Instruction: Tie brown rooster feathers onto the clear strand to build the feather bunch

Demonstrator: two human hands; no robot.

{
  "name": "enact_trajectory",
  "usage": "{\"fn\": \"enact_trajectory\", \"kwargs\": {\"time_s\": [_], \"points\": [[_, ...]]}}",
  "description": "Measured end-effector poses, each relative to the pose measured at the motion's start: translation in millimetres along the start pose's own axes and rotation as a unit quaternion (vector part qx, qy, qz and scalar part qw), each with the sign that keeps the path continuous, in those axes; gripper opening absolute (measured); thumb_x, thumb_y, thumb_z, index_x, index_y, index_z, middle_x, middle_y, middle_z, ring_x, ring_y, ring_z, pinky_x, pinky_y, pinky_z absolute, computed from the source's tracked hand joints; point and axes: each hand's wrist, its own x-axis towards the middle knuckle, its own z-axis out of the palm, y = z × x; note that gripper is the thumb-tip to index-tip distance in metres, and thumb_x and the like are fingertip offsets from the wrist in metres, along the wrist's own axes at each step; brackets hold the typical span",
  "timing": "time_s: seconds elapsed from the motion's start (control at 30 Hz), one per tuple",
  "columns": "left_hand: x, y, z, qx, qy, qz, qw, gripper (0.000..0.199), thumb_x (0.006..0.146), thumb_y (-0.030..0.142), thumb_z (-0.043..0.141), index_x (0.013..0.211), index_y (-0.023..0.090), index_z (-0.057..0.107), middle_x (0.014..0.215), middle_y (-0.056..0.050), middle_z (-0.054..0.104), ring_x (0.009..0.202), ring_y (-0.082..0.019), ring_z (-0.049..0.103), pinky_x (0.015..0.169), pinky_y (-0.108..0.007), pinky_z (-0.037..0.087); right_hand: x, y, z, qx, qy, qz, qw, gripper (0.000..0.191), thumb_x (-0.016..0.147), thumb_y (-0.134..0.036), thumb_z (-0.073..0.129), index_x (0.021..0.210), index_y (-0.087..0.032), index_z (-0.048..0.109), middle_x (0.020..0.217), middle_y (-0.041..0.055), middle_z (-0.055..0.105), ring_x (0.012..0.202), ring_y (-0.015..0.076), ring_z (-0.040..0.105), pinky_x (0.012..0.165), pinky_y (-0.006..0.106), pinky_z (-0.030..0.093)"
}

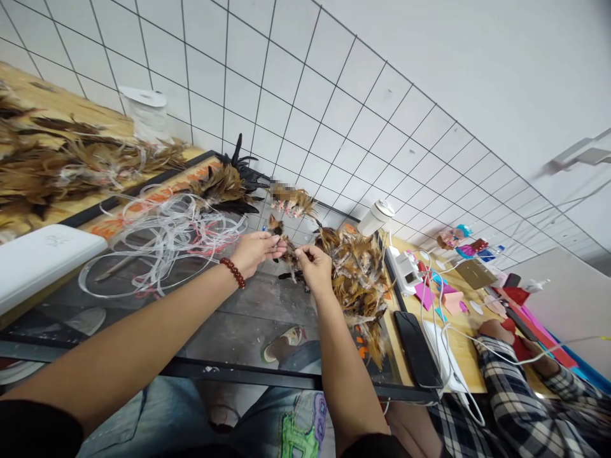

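Observation:
My left hand (258, 256), with a dark red bead bracelet (233, 272) at its wrist, pinches a small brown feather (288, 253) between thumb and fingertips. Close by on the right, my right hand (314, 267) is closed in a pinch at the other side of the same feather; its exact grip is partly hidden. Below the hands lies a glass tabletop (238, 324). A large heap of brown feathers (360, 270) sits right beside my right hand. Behind the hands rests a smaller feather bunch (293, 202). Tangled clear cord (167, 235) lies left of my left hand.
Black and brown feathers (233, 184) stand at the back. A white spool (146, 114) and more feathers (71, 162) are at far left. A white box (50, 264), phone (417, 348), power strip (446, 359) and white bottle (376, 217) surround the glass. Another person's plaid sleeve (508, 375) is right.

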Motion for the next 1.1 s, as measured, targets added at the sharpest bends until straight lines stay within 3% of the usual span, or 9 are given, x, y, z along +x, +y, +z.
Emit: {"fn": "enact_trajectory", "kwargs": {"time_s": [0.13, 0.27, 0.43, 0.57, 0.67, 0.77, 0.9, 1.1], "points": [[1.7, 0.3, 2.1, 0.069, 0.000, 0.058, 0.996, 0.013, 0.071, 0.010, 0.076, 0.062, 0.011, 0.067, 0.068, -0.008, 0.072, 0.063, -0.014, 0.067, 0.062, -0.022, 0.054, -2.7, -5.4, -4.5, -0.073, -0.033, -0.012, 0.997, 0.019, 0.081, -0.034, 0.057, 0.071, -0.020, 0.065, 0.069, -0.0020, 0.063, 0.067, 0.0127, 0.054, 0.064, 0.023, 0.041], [3.0, -5.5, 1.7, 0.180, -0.074, 0.029, 0.980, 0.016, 0.072, 0.009, 0.071, 0.058, 0.013, 0.068, 0.059, -0.006, 0.069, 0.055, -0.014, 0.064, 0.054, -0.020, 0.050, -2.8, -6.3, -3.7, -0.103, -0.018, -0.032, 0.994, 0.018, 0.083, -0.033, 0.055, 0.073, -0.021, 0.064, 0.068, -0.0021, 0.061, 0.067, 0.0131, 0.053, 0.064, 0.023, 0.039], [2.9, -12.1, 0.9, 0.224, -0.143, 0.018, 0.964, 0.023, 0.066, 0.001, 0.073, 0.049, 0.016, 0.064, 0.047, -0.001, 0.063, 0.042, -0.010, 0.055, 0.044, -0.017, 0.043, -2.1, -3.5, -1.2, -0.130, -0.012, -0.061, 0.990, 0.017, 0.084, -0.033, 0.056, 0.077, -0.021, 0.065, 0.073, -0.0005, 0.063, 0.072, 0.0141, 0.055, 0.070, 0.024, 0.042], [1.5, -8.6, -0.2, 0.163, -0.059, 0.020, 0.985, 0.022, 0.072, 0.009, 0.073, 0.053, 0.013, 0.062, 0.051, -0.004, 0.064, 0.043, -0.011, 0.056, 0.047, -0.020, 0.045, -0.5, -3.7, -6.4, -0.132, 0.028, -0.045, 0.990, 0.015, 0.084, -0.031, 0.057, 0.088, -0.020, 0.067, 0.081, 0.0012, 0.065, 0.073, 0.0137, 0.056, 0.073, 0.025, 0.045], [1.4, -2.1, -2.9, 0.052, -0.016, -0.001, 0.998, 0.011, 0.079, 0.013, 0.069, 0.069, 0.011, 0.066, 0.066, -0.008, 0.070, 0.057, -0.013, 0.065, 0.058, -0.024, 0.052, -0.5, -6.4, -11.9, -0.112, -0.069, -0.047, 0.990, 0.012, 0.076, -0.027, 0.065, 0.084, -0.020, 0.069, 0.078, 0.0000, 0.064, 0.066, 0.0116, 0.053, 0.068, 0.023, 0.045], [2.5, 2.1, -5.2, -0.042, -0.030, -0.030, 0.998, 0.008, 0.084, 0.011, 0.063, 0.078, 0.010, 0.068, 0.079, -0.010, 0.073, 0.071, -0.015, 0.070, 0.069, -0.027, 0.055, -2.0, -7.7, -9.0, -0.069, -0.138, -0.051, 0.987, 0.016, 0.073, -0.030, 0.069, 0.084, -0.019, 0.071, 0.074, -0.0012, 0.063, 0.061, 0.0100, 0.051, 0.063, 0.022, 0.043], [3.1, -0.6, -4.9, -0.095, -0.071, -0.045, 0.992, 0.010, 0.085, 0.008, 0.061, 0.078, 0.010, 0.068, 0.085, -0.010, 0.073, 0.081, -0.016, 0.070, 0.076, -0.028, 0.055, -3.5, -3.8, 4.3, -0.046, -0.057, -0.032, 0.997, 0.023, 0.081, -0.041, 0.062, 0.080, -0.019, 0.069, 0.067, -0.0020, 0.061, 0.061, 0.0107, 0.050, 0.062, 0.022, 0.042], [-0.1, -7.6, -2.0, -0.060, -0.137, -0.075, 0.986, 0.008, 0.083, 0.011, 0.065, 0.077, 0.009, 0.071, 0.083, -0.011, 0.072, 0.074, -0.015, 0.068, 0.074, -0.027, 0.055, -3.9, -0.2, 7.9, -0.092, 0.028, -0.037, 0.995, 0.026, 0.079, -0.045, 0.068, 0.074, -0.020, 0.064, 0.072, -0.0018, 0.063, 0.066, 0.0112, 0.054, 0.067, 0.022, 0.043]]}}
